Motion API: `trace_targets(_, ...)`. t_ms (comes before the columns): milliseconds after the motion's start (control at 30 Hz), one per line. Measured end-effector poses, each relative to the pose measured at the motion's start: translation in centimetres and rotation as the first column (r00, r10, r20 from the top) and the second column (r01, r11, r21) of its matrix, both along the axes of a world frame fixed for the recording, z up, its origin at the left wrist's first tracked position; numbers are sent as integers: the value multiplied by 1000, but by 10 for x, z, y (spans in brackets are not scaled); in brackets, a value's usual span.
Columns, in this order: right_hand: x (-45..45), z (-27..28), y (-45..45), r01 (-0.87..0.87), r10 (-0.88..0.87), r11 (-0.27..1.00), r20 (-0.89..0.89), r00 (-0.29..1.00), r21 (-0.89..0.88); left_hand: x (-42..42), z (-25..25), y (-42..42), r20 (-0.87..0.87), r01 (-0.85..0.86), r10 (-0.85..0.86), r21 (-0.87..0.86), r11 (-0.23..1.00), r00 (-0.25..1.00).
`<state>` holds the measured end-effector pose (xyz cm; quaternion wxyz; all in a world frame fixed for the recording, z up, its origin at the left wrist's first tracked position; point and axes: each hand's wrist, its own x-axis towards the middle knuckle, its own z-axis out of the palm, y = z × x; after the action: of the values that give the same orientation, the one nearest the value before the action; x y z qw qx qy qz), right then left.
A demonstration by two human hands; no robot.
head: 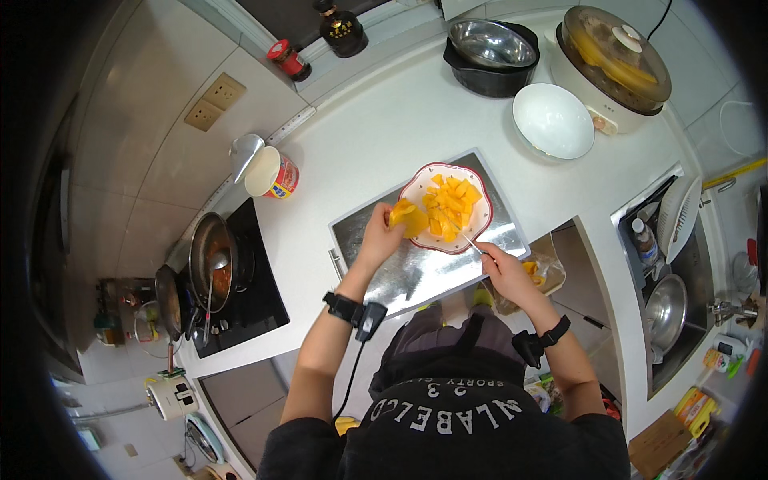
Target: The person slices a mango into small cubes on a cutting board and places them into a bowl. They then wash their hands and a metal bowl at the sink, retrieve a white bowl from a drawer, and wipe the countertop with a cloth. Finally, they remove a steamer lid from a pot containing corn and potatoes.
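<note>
A scalloped ceramic plate with a red rim (487, 211) rests on a metal cutting board (384, 279) and holds a pile of yellow-orange fruit cubes (451, 201). At the plate's left edge my left hand (381, 237) grips a piece of mango-like fruit with its peel (410, 220). My right hand (504, 271), at the plate's lower right, has its fingers closed round a slim metal utensil (472, 242). The utensil's far end points at the fruit cubes; whether it is a knife or a fork cannot be told.
A white bowl (553, 122), a black pot (492, 81) and a steamer (612, 66) stand at the back right. An instant noodle cup (273, 174) is to the left, near pans (213, 262) on the cooktop (258, 300). A bag-lined bin (549, 264) sits below the counter edge.
</note>
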<state>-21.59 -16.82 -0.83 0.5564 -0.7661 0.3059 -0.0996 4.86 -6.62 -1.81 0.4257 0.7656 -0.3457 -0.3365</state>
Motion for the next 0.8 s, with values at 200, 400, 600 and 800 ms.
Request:
trace_targets(200,23,-5,14,-29,25,997,50,998,78,-41,14,12,175,-73,97,-139,988,980)
trace_targets(400,34,12,21,-83,79,996,93,993,39,-44,3,11,210,-103,131,-141,985,969)
trace_targets(600,31,13,26,-65,88,978,110,990,-199,-55,10,6,247,-161,191,-136,978,950)
trace_targets(800,30,16,30,-79,82,982,11,997,-171,-63,14,1,387,-118,176,-168,979,905)
